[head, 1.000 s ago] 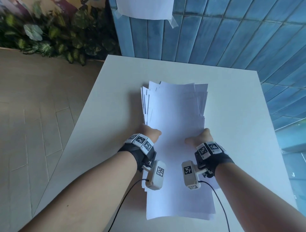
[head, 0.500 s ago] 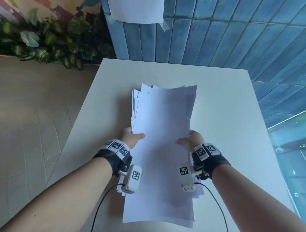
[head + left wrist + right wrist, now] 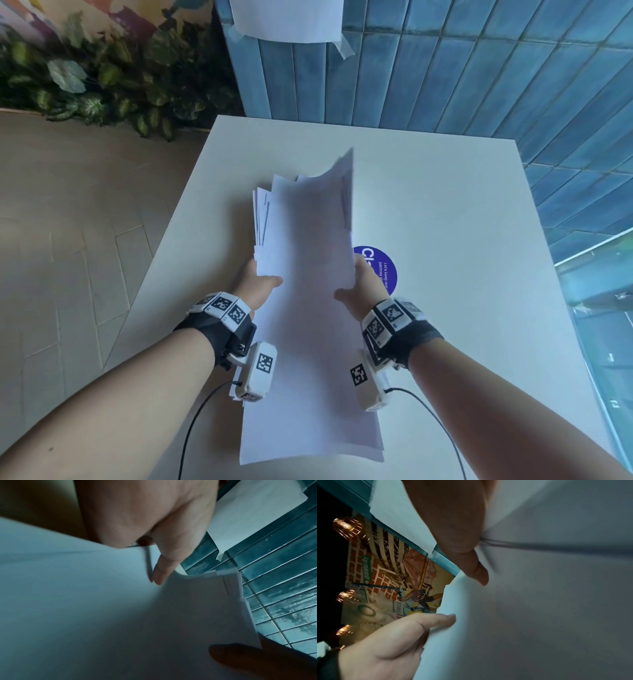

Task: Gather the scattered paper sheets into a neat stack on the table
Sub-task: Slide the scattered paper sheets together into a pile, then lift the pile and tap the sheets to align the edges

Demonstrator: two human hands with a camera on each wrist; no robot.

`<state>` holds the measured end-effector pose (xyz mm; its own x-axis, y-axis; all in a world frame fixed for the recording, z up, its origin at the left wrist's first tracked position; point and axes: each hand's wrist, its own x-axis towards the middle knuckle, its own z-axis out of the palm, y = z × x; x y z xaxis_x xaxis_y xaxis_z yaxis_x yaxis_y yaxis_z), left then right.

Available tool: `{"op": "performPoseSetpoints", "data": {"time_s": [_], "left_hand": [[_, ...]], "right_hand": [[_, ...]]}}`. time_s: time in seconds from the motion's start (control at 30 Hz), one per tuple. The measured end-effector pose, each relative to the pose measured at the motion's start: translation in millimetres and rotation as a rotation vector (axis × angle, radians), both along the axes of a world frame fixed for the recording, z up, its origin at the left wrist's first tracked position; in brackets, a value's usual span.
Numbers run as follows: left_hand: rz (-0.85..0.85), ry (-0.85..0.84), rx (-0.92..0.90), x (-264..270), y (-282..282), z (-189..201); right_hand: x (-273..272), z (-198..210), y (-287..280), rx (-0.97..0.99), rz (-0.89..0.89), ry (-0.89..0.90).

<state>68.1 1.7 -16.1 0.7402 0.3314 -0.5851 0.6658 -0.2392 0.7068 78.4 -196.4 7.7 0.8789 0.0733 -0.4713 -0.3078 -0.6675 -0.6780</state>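
A stack of white paper sheets (image 3: 308, 308) is held lengthwise between both hands above the white table (image 3: 445, 212). Its far end is raised and curled, and the far edges of the sheets are uneven. My left hand (image 3: 260, 284) grips the stack's left edge, thumb on top. My right hand (image 3: 356, 291) grips the right edge the same way. In the left wrist view the left thumb (image 3: 163, 572) presses on the paper (image 3: 102, 615). In the right wrist view the right thumb (image 3: 477, 572) lies on the paper (image 3: 539, 615), with the left hand (image 3: 393, 635) at the far edge.
A round blue sticker (image 3: 383, 270) lies on the table just right of the stack. A blue tiled wall (image 3: 445, 68) with a taped sheet (image 3: 287, 20) stands behind the table. Plants (image 3: 102, 85) and tan floor (image 3: 68, 240) are to the left.
Both hands have squeezed the spread sheets into a narrower bundle and lifted it off the table, far end rising. The blue sticker beneath has come into view.
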Motion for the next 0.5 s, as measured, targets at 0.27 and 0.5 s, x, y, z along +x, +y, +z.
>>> {"op": "performPoseSetpoints", "data": {"time_s": [0.27, 0.5], "left_hand": [[-0.085, 0.077, -0.112, -3.2, 0.1, 8.9], [-0.16, 0.142, -0.227, 6.7, -34.8, 24.8]], "right_hand": [[-2.3, -2.0, 0.6, 0.047, 0.031, 0.046], [10.3, 0.7, -20.4, 0.096, -0.042, 0.111]]}}
